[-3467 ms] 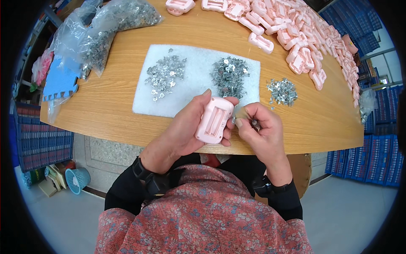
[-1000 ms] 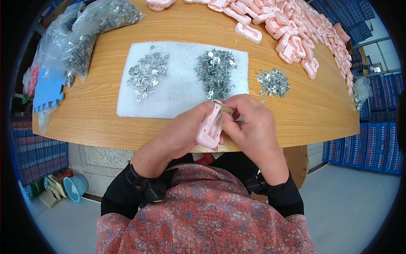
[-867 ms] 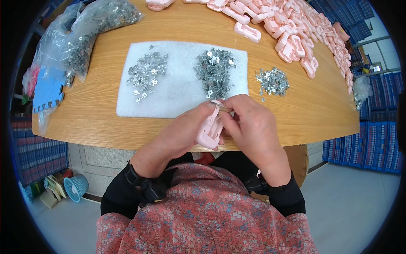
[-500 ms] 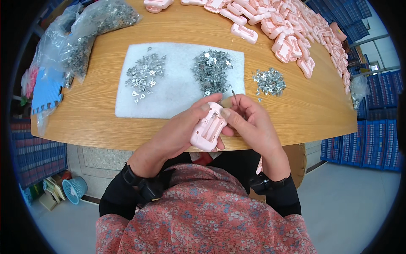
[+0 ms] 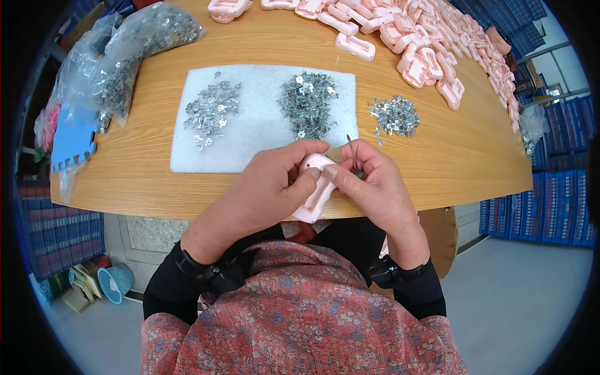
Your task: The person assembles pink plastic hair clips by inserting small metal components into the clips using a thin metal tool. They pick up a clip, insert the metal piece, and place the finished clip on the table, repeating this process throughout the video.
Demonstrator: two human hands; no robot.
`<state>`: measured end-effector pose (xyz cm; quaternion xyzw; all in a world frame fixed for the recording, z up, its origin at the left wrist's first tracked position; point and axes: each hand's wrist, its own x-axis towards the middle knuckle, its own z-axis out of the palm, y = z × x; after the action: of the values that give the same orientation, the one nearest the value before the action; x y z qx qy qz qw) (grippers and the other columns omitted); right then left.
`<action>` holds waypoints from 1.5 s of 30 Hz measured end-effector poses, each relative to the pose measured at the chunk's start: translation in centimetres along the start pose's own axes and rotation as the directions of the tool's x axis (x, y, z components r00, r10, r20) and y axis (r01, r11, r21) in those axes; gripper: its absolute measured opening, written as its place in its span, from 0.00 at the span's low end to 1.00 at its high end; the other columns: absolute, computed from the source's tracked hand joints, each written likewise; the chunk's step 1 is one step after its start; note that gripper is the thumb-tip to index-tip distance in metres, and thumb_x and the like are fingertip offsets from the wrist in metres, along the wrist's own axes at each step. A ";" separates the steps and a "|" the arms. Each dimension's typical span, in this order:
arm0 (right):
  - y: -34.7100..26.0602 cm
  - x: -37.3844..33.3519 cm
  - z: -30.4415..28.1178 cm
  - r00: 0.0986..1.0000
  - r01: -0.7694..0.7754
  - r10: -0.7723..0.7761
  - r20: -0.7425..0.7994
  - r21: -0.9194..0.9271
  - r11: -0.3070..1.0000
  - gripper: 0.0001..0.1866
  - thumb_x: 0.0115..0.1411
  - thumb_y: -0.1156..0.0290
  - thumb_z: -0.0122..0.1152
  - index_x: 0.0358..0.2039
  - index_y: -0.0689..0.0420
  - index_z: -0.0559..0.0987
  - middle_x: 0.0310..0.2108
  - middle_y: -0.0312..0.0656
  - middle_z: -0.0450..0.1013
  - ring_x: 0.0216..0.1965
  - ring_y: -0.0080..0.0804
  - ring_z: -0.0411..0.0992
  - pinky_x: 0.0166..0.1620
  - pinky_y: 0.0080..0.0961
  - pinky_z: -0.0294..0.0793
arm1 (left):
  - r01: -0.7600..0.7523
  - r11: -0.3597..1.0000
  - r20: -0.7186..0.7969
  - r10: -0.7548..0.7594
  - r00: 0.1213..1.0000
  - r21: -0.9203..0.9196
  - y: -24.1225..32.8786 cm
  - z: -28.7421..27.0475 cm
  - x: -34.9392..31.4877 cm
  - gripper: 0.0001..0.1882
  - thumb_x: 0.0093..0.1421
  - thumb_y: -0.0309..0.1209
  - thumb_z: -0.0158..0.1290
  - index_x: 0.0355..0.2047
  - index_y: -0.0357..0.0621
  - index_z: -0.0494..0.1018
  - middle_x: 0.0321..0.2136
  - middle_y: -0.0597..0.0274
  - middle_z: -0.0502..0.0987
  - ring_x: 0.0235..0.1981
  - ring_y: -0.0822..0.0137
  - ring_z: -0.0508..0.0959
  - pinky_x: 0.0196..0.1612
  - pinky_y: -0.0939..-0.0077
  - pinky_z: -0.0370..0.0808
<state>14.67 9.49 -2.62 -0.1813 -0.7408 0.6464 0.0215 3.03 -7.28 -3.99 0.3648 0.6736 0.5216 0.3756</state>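
Observation:
A pale pink plastic casing (image 5: 317, 197) with a long recessed slot is held tilted just over the table's near edge. My left hand (image 5: 269, 181) is closed round its left side, the thumb pressing on the slot's upper part. My right hand (image 5: 375, 181) pinches the casing's upper right edge with its thumb. The same hand also holds a thin pointed metal tool (image 5: 351, 147), whose tip sticks up past the fingers. A yellowish piece, partly hidden, shows between the two hands. Whatever lies under the thumbs in the slot is hidden.
A white foam mat (image 5: 259, 119) carries a loose pile of small metal clips (image 5: 212, 112) and a denser pile (image 5: 309, 103). Right of the mat lies another metal pile (image 5: 395, 116). Pink casings (image 5: 431, 62) heap at back right. Bags of metal parts (image 5: 147, 37) lie at back left.
My left hand has shifted over the casing, its thumb moving from the upper edge down onto the slot. My right thumb has moved slightly left along the casing's edge.

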 end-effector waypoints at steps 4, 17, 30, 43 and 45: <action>-0.1 -0.3 0.0 0.999 -0.028 0.031 -0.019 0.129 0.991 0.08 0.63 0.72 0.61 0.40 0.62 0.75 0.28 0.28 0.70 0.29 0.12 0.65 0.33 0.13 0.66 | -0.138 0.973 -0.075 0.154 0.985 0.185 -0.3 0.5 0.2 0.18 0.68 0.29 0.43 0.57 0.38 0.66 0.31 0.62 0.76 0.30 0.75 0.75 0.34 0.80 0.72; -0.3 0.8 1.3 0.990 0.133 -0.126 -0.059 0.114 0.985 0.12 0.58 0.74 0.67 0.40 0.63 0.76 0.25 0.25 0.64 0.28 0.12 0.59 0.32 0.13 0.64 | 0.256 0.445 0.276 -0.019 0.961 -0.858 -1.2 -0.5 0.0 0.23 0.70 0.42 0.44 0.58 0.39 0.63 0.30 0.62 0.72 0.24 0.74 0.70 0.25 0.81 0.66; -1.2 2.6 0.7 0.999 0.050 -0.049 0.008 -0.056 0.997 0.10 0.57 0.73 0.68 0.36 0.63 0.79 0.24 0.26 0.67 0.28 0.12 0.62 0.32 0.14 0.65 | 0.249 0.589 0.232 -0.106 0.967 -0.769 -1.8 -3.2 -3.4 0.24 0.70 0.37 0.42 0.61 0.35 0.63 0.28 0.60 0.74 0.23 0.69 0.76 0.25 0.78 0.74; -2.8 12.5 9.2 0.899 0.403 -0.381 0.217 -0.752 0.523 0.10 0.56 0.68 0.64 0.34 0.61 0.78 0.29 0.48 0.74 0.31 0.45 0.74 0.34 0.36 0.72 | 0.027 0.325 -0.018 -0.133 0.991 -0.945 -5.1 -5.8 -7.2 0.19 0.63 0.33 0.55 0.52 0.37 0.70 0.38 0.52 0.79 0.37 0.61 0.82 0.42 0.58 0.83; -2.8 13.2 10.0 0.914 0.368 -0.346 0.211 -0.790 0.490 0.10 0.56 0.67 0.63 0.34 0.60 0.79 0.29 0.49 0.75 0.31 0.46 0.75 0.34 0.38 0.73 | 0.020 0.310 -0.012 -0.101 0.995 -0.951 -4.8 -5.7 -7.1 0.18 0.65 0.32 0.53 0.53 0.39 0.68 0.42 0.52 0.78 0.40 0.60 0.82 0.44 0.57 0.83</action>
<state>-0.96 3.62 -4.25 -0.0056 -0.9749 0.2143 0.0601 0.71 -16.92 -6.79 0.0314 0.2655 0.8152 0.5139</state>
